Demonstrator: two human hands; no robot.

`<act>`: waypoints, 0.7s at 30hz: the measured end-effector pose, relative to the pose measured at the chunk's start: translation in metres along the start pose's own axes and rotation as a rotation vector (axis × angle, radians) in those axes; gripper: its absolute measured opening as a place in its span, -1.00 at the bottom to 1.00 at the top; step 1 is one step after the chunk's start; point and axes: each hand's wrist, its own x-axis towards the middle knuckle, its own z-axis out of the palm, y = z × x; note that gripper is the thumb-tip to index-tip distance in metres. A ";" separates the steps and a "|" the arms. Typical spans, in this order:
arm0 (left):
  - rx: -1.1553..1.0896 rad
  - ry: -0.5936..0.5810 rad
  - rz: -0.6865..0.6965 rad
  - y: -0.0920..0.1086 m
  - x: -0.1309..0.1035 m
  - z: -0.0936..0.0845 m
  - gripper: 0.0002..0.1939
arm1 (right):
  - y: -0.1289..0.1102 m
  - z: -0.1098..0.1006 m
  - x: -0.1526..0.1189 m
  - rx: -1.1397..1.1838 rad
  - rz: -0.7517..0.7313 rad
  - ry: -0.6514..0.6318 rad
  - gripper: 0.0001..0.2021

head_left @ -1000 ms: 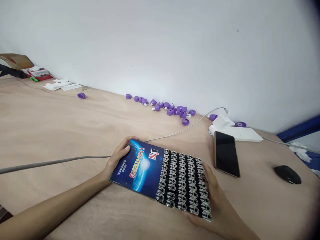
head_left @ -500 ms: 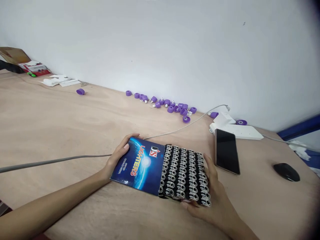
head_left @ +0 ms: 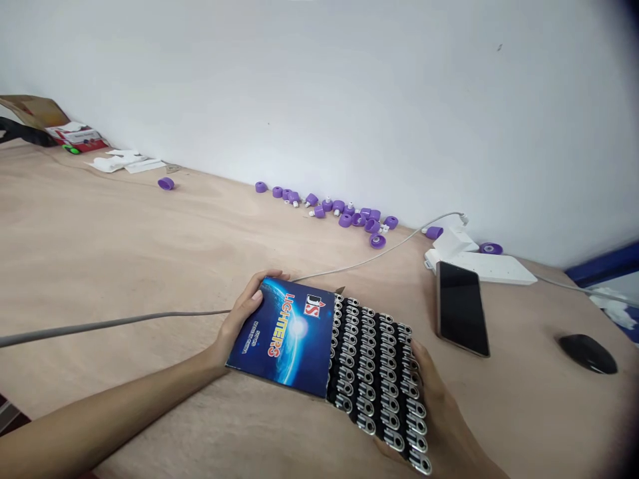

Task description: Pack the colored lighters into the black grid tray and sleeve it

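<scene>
A blue cardboard lighter box (head_left: 282, 339) printed "LIGHTERS" is tilted above the wooden table, its open side to the right. My left hand (head_left: 242, 316) grips the box's left edge, thumb on the printed face. Rows of lighters (head_left: 377, 372) with metal tops and black parts stick out of the box's right side. My right hand (head_left: 436, 399) is wrapped round the right and lower side of these lighters. Its fingers are partly hidden behind and under them.
A phone (head_left: 462, 309) and a black mouse (head_left: 588, 353) lie at the right. Behind the phone is a white power strip (head_left: 504, 266) with a cable. Several purple caps (head_left: 345, 219) lie along the wall. White papers (head_left: 127, 161) and a red box (head_left: 82, 138) are far left.
The lighters at the right have tilted and fanned downward, their rows now slanting toward me. My right hand has shifted slightly right and is more covered by them. The view has shifted slightly.
</scene>
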 end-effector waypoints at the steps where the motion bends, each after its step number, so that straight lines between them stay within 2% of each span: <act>1: 0.004 -0.011 0.000 0.000 0.000 0.000 -0.62 | -0.004 0.001 0.001 -0.049 -0.076 -0.021 0.13; 3: 0.012 -0.025 0.004 0.001 0.000 0.000 -0.63 | -0.014 0.001 0.003 -0.186 -0.220 -0.049 0.12; 7: 0.007 -0.032 0.004 0.001 0.001 -0.001 -0.62 | -0.028 -0.004 0.006 -0.336 -0.144 -0.088 0.05; 11: -0.014 -0.041 -0.003 0.000 0.002 -0.003 -0.61 | -0.025 -0.018 0.010 -0.458 -0.149 -0.265 0.24; 13: -0.024 -0.034 -0.005 0.001 0.002 -0.003 -0.62 | -0.021 -0.021 0.012 -0.483 -0.176 -0.308 0.33; 21: -0.055 -0.016 -0.030 0.005 0.000 0.002 -0.65 | -0.007 -0.013 0.012 -0.412 -0.371 -0.212 0.25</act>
